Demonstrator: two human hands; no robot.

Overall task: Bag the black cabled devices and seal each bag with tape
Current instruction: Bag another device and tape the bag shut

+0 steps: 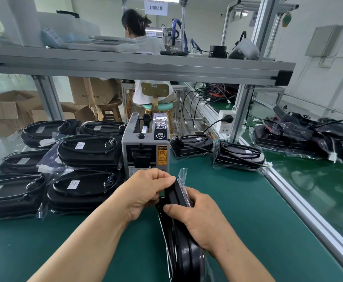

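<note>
Just in front of the tape dispenser [146,147], held on edge over the green worktop [237,210]: black cabled device [175,197], partly inside a clear bag [182,175] with a flap sticking up. Gripped at the far end by the left hand [146,192], fingers curled over the bag's mouth — clasped along the right side by the right hand [199,222], thumb across the edge. Stacked at left, bagged devices [89,151]; two more right of the dispenser.

Left hand [146,192]: bare, knuckles and skin creases plainly visible.
Right hand [201,224]: bare, with faint tendon lines across its back.
Left forearm [81,243]: bare along all its visible length, down to the view's lower edge.
Right forearm [244,261]: bare likewise, a shorter stretch in view.
</note>
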